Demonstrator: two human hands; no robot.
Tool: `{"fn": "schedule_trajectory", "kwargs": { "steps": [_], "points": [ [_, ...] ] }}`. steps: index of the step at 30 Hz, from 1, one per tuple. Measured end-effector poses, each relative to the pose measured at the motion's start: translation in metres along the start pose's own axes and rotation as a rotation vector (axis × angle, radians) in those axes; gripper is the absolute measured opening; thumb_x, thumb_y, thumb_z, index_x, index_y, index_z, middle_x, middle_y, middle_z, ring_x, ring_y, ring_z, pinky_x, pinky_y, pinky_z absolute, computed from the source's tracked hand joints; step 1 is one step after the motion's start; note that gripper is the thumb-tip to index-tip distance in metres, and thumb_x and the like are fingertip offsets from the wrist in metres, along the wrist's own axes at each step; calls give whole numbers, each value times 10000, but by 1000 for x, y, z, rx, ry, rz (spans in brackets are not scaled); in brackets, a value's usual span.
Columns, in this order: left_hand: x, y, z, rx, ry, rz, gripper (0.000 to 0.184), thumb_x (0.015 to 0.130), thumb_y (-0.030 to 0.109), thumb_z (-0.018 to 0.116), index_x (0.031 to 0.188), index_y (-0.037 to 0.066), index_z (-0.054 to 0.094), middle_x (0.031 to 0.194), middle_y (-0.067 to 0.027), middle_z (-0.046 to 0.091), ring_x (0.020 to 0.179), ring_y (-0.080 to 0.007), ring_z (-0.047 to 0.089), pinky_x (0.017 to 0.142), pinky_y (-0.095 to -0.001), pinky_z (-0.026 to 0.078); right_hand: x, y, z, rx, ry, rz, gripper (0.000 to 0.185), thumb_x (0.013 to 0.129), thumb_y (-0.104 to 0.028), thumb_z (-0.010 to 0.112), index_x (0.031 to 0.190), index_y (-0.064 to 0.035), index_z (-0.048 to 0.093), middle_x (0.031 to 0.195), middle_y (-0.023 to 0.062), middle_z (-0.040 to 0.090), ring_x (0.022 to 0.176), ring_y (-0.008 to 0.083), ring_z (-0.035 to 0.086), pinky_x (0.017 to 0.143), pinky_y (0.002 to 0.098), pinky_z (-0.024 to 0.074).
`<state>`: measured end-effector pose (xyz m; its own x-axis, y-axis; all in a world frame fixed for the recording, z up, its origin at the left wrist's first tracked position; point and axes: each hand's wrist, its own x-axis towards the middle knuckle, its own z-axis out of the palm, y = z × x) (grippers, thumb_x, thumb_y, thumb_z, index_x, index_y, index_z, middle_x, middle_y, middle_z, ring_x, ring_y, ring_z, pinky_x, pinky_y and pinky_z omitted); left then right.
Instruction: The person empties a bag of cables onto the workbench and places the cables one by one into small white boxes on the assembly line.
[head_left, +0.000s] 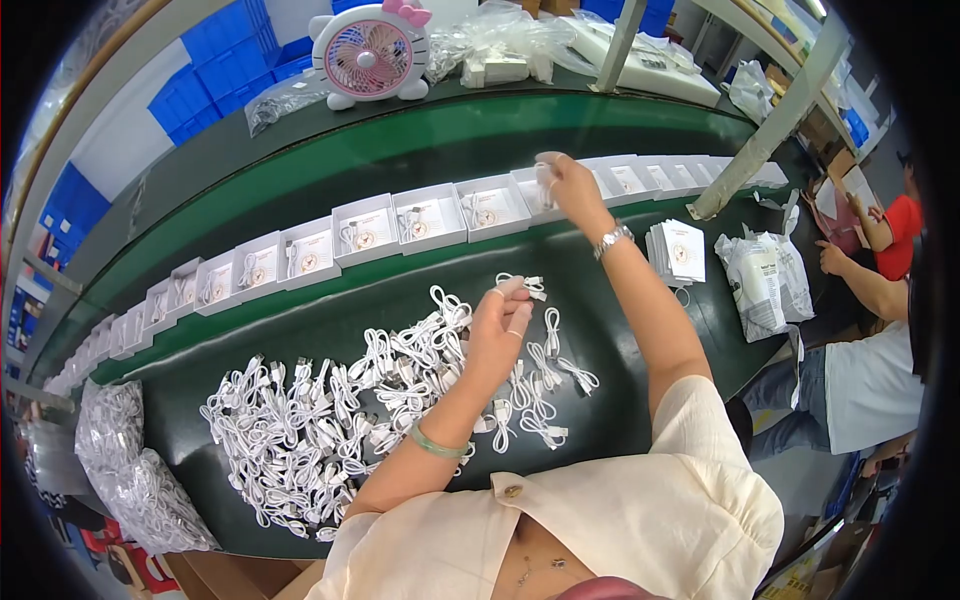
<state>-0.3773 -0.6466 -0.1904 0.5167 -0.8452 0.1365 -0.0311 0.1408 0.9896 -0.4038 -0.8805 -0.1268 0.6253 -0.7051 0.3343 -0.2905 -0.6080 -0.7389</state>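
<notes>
My left hand (500,325), a green bangle on its wrist, is closed on a white cable (532,287) above the right part of the cable pile (300,430). Farther out, my right hand (572,188) has its fingers pinched on a white cable (545,178) over an open white box (530,200) in the row. Neighbouring boxes, such as one box (432,238), hold a printed card and a coiled white cable. A few loose cables (577,376) lie right of my left hand.
A stack of printed cards (677,252) and a plastic bag (765,285) stand at right. Bagged cables (140,470) lie at left. A pink fan (368,58) stands behind the green conveyor (420,150). A metal post (770,130) rises at right; a co-worker (868,380) is beyond.
</notes>
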Motion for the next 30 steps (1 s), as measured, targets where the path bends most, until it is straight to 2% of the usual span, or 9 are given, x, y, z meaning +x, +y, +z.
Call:
{"fn": "schedule_trajectory", "kwargs": {
  "steps": [3, 6, 11, 14, 16, 18, 24, 28, 30],
  "points": [
    [0, 3, -2, -109, 26, -91, 310, 913, -28, 482, 1223, -36, 470, 1072, -127, 551, 940, -176, 589, 837, -294, 520, 26, 43, 25, -142, 21, 1, 294, 863, -174, 570, 1113, -25, 612, 955, 197, 661, 862, 318, 644, 757, 365, 496],
    [0, 5, -1, -95, 46, -57, 300, 915, -30, 476, 1214, -35, 478, 1043, -118, 554, 914, -169, 595, 825, -290, 524, 30, 76, 50, -196, -87, -110, 261, 863, -176, 558, 1042, 0, 629, 900, 220, 657, 836, 358, 638, 760, 411, 492],
    [-2, 8, -5, -85, 78, 4, 293, 917, -34, 464, 1209, -31, 484, 1004, -98, 552, 861, -153, 596, 788, -282, 530, -2, 41, 30, -83, -85, -26, 276, 860, -208, 569, 1018, 11, 626, 913, 213, 655, 848, 346, 636, 751, 398, 490],
    [-1, 14, -3, -146, 121, 21, 296, 918, -40, 456, 1211, -21, 488, 983, -86, 547, 829, -138, 586, 765, -276, 529, -39, 7, 10, 10, -100, -189, 311, 834, -239, 615, 1017, 12, 623, 871, 185, 658, 824, 340, 631, 745, 388, 489],
    [-2, 21, -3, -152, 181, 71, 300, 917, -44, 453, 1213, -16, 488, 977, -85, 545, 825, -134, 581, 767, -278, 528, -67, -12, 0, 21, -445, -117, 331, 811, -206, 653, 1078, -16, 614, 943, 156, 643, 892, 311, 612, 806, 375, 477],
    [0, 29, -4, -148, 192, 75, 304, 914, -40, 460, 1215, -13, 492, 987, -79, 546, 832, -126, 576, 771, -267, 516, -93, -5, 6, -121, -413, -320, 350, 771, -195, 692, 1069, -28, 615, 978, 130, 616, 945, 308, 580, 838, 366, 459],
    [19, 69, -44, 452, 151, 97, 258, 881, 26, 557, 1137, 4, 570, 961, -65, 598, 838, -118, 576, 782, -253, 480, -123, 0, 11, -76, -259, -356, 190, 783, -98, 655, 964, -47, 628, 874, 121, 553, 862, 311, 536, 771, 397, 444],
    [22, 82, -64, 957, 9, 193, 241, 821, 66, 624, 1056, 17, 607, 988, -133, 620, 891, -266, 610, 802, -327, 481, -124, 1, 9, -147, -228, -289, 155, 827, -105, 603, 958, -41, 656, 853, 118, 552, 868, 298, 540, 792, 395, 450],
    [19, 80, -66, 1004, -58, 174, 242, 801, 60, 624, 1039, 18, 610, 1024, -155, 613, 964, -324, 586, 837, -378, 472, -125, 0, 10, -172, -210, -271, 156, 834, -102, 596, 966, -45, 656, 852, 114, 549, 868, 295, 539, 792, 393, 451]
  ]
}}
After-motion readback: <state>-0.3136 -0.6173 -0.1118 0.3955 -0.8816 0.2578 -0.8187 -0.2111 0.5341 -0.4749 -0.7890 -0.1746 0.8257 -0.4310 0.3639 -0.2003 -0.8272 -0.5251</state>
